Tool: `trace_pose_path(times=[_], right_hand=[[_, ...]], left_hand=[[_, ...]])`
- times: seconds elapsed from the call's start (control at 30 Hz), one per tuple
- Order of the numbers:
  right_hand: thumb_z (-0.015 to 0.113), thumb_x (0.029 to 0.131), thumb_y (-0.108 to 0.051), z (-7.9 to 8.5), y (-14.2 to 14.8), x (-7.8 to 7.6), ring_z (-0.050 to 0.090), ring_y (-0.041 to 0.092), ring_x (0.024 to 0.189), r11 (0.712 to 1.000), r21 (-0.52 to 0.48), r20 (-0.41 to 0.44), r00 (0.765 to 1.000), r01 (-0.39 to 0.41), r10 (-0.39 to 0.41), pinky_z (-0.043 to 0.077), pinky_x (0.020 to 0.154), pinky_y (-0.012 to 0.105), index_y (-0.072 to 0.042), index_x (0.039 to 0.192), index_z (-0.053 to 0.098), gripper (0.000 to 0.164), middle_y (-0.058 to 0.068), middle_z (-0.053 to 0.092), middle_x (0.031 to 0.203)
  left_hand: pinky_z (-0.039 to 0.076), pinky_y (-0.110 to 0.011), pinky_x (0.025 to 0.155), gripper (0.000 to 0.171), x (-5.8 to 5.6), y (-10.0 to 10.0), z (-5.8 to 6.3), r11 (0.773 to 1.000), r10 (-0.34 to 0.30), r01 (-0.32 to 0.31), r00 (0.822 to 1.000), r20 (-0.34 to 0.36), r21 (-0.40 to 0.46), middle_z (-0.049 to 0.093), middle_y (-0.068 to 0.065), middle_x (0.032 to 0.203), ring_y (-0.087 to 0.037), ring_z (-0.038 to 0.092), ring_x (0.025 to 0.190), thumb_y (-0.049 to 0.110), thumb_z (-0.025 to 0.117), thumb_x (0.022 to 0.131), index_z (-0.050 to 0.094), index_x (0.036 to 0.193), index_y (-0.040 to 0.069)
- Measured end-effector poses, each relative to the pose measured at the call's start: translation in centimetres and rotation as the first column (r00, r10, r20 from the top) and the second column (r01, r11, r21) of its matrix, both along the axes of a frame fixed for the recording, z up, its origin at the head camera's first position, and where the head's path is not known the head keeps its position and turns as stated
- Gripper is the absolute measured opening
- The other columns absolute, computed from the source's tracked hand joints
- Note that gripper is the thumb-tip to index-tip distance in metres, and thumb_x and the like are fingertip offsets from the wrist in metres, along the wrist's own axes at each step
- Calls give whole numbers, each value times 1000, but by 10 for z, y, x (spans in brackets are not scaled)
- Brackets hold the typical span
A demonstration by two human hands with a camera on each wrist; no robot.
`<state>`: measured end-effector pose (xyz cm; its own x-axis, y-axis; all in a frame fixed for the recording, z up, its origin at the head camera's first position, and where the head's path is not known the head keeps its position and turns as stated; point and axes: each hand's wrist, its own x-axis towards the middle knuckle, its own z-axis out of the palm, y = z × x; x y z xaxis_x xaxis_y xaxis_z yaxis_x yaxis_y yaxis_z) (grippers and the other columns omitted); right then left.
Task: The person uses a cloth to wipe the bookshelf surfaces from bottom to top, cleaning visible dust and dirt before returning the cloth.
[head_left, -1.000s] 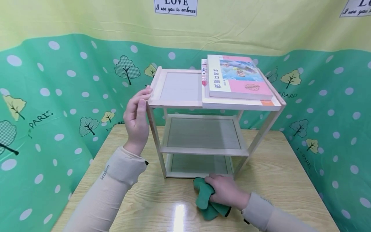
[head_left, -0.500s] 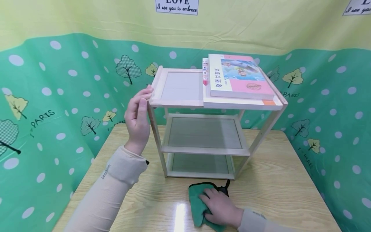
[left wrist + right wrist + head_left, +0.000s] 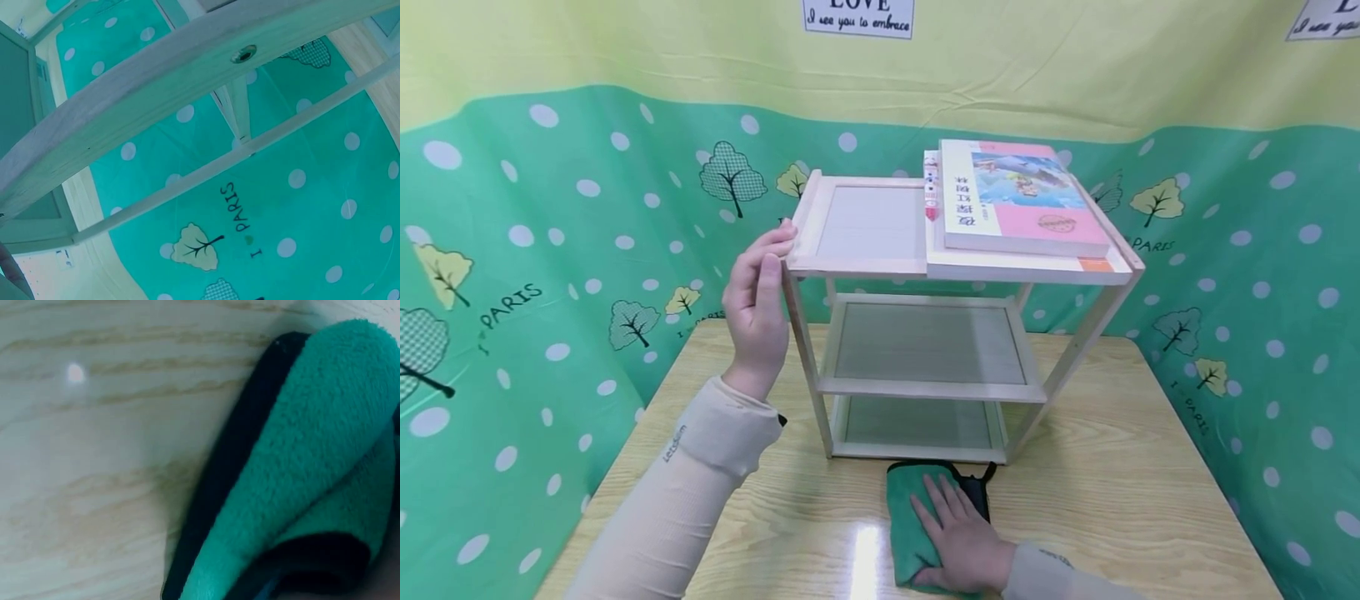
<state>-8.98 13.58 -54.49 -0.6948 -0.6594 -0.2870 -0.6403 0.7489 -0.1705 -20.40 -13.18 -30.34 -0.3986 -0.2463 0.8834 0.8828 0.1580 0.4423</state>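
Observation:
A pale wooden three-tier shelf rack [image 3: 872, 225] stands on the table. At its top left corner my left hand [image 3: 756, 312] holds on, fingers over the edge and thumb at the front. The left wrist view looks along the rack's rail [image 3: 150, 100]; only a sliver of the hand shows there. In front of the bottom tier lies a green cloth [image 3: 910, 517] with black trim. My right hand [image 3: 964, 537] is laid flat on it with fingers spread. Up close in the right wrist view, the fuzzy green cloth [image 3: 306, 444] appears folded beside the wood-grain tabletop.
Two books are stacked on the right of the top tier, a pink-and-blue one [image 3: 1030, 196] uppermost. The wood-grain table [image 3: 790, 525] extends around the rack. A green and yellow printed curtain [image 3: 587, 217] hangs behind and at both sides.
My right hand has gone from gripping the bunched cloth to pressing flat on it, and the cloth is now spread out on the table. The left hand stays at the rack's corner.

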Motion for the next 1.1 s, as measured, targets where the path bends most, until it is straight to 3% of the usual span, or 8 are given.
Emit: trace_pose_path(times=[0.2,0.43,0.6,0.73,0.83,0.97,1.1], right_hand=[[40,82,-83,-11,1,2,12,47,150,1000,-28,3,1000,-8,8,23,120,61,-13,159,17,107,22,5,165],[40,83,-82,-14,4,0,11,47,150,997,-71,-17,1000,-19,18,23,120,61,-12,159,15,106,23,4,164],[49,82,-79,-7,5,-4,11,48,150,987,-159,79,997,28,-16,23,119,65,-11,158,19,106,23,7,165],[57,82,-73,11,8,-9,15,47,149,957,-272,201,978,103,-48,28,116,67,-8,157,22,106,22,12,164],[64,84,-65,31,11,-13,18,46,149,926,-347,233,970,150,-70,32,112,68,-6,156,24,101,22,15,164],[66,89,-52,65,17,-22,24,45,148,886,-437,179,980,154,-82,37,111,65,-5,155,27,89,23,17,163],[65,92,-45,106,31,-31,33,46,143,849,-511,90,991,131,-99,39,109,65,-8,154,32,79,22,24,161]], left_hand=[[52,-35,105,27,2,1,-1,1000,2,-1,1000,28,-3,68,6,123,-28,56,131,4,42,98,58,106,-16],[41,-46,116,26,2,3,0,1000,-7,6,999,45,21,68,3,124,-28,56,131,4,42,99,60,109,-12],[47,-40,112,26,5,3,-1,1000,-23,22,996,89,6,65,-2,130,-26,54,133,3,43,99,57,113,-14],[54,-29,102,29,14,1,-1,999,-45,49,984,174,-17,58,-12,139,-22,55,132,3,46,99,55,122,-13],[53,-26,102,34,19,0,0,997,-28,42,977,213,-65,54,-16,144,-18,56,128,1,48,98,54,130,-9],[52,-23,101,46,24,-6,1,975,95,-47,970,222,-215,52,-13,147,-14,57,125,1,52,95,51,141,1],[54,-30,100,55,28,-15,5,914,229,-145,955,187,-378,49,-8,151,-18,52,134,3,57,94,45,147,5]])
